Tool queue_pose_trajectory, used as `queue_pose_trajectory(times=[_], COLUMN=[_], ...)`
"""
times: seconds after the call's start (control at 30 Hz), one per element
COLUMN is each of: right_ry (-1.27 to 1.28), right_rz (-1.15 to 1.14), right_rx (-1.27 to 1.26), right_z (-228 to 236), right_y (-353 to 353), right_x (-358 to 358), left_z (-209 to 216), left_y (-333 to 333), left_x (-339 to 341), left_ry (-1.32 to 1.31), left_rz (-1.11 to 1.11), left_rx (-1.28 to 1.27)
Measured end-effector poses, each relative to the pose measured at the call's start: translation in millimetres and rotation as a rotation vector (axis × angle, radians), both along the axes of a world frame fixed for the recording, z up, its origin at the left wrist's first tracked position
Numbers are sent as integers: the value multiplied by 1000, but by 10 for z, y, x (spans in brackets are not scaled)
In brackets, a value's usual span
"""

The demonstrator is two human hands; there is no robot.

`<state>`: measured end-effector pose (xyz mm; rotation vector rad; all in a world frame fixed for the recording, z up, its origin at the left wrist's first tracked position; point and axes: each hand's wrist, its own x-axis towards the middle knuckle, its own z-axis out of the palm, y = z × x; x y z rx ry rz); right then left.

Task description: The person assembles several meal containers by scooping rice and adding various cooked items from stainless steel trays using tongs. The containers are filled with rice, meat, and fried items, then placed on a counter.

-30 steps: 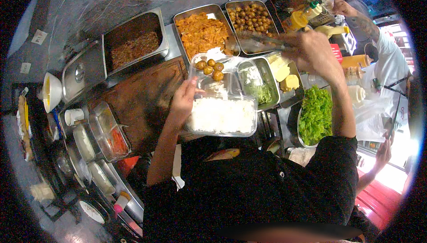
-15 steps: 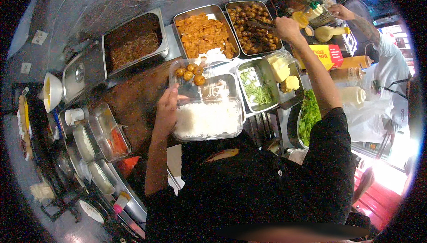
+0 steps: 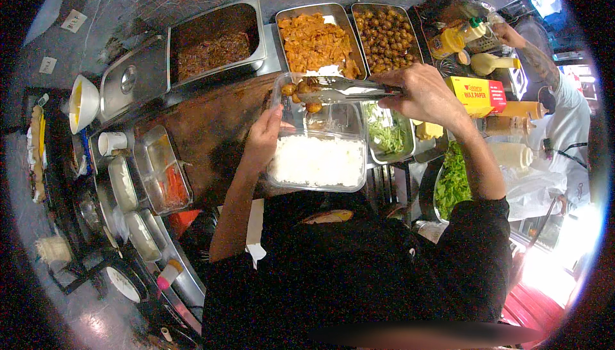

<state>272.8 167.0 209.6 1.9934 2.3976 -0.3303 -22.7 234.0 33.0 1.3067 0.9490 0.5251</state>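
My left hand (image 3: 264,133) grips the left side of a clear plastic divided container (image 3: 351,118). White rice (image 3: 314,163) fills its near compartment. Several small brown balls, like baby potatoes (image 3: 289,90), lie in the far left part. Metal tongs (image 3: 352,87) are held in my right hand (image 3: 423,90), closed around the handle end. Their tips reach over the far left part beside the potatoes, and whether a potato is between them I cannot tell. Beyond the right hand stands a steel pan (image 3: 419,34) of the same brown balls.
Orange sliced food fills another pan (image 3: 282,36), left of which sits a deep pan (image 3: 260,26) of dark shredded meat. Shredded greens (image 3: 387,133) and lettuce (image 3: 452,180) are at the right. A yellow-red box (image 3: 471,93) and sauce bottles (image 3: 512,109) stand near a co-worker's arm (image 3: 541,61).
My right hand has brought the tongs from the pan of brown balls over to the container's far left part. The left hand still holds the container. The whole view has shifted slightly.
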Motion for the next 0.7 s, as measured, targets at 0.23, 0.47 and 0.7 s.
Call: queue_pose_trajectory(times=[0.23,0.47,0.7], right_ry=[-148,-47,-6], right_rz=[-41,-5,-605], right_rx=[-56,12,-219], right_z=[76,119,-626], right_y=[-79,-68,412], right_x=[-57,-280,615], left_z=[95,157,-77], left_y=[-10,-123,-153], left_x=[-48,-136,-730], left_ry=[105,103,194], left_rz=[15,116,109], left_rx=[-39,-19,598])
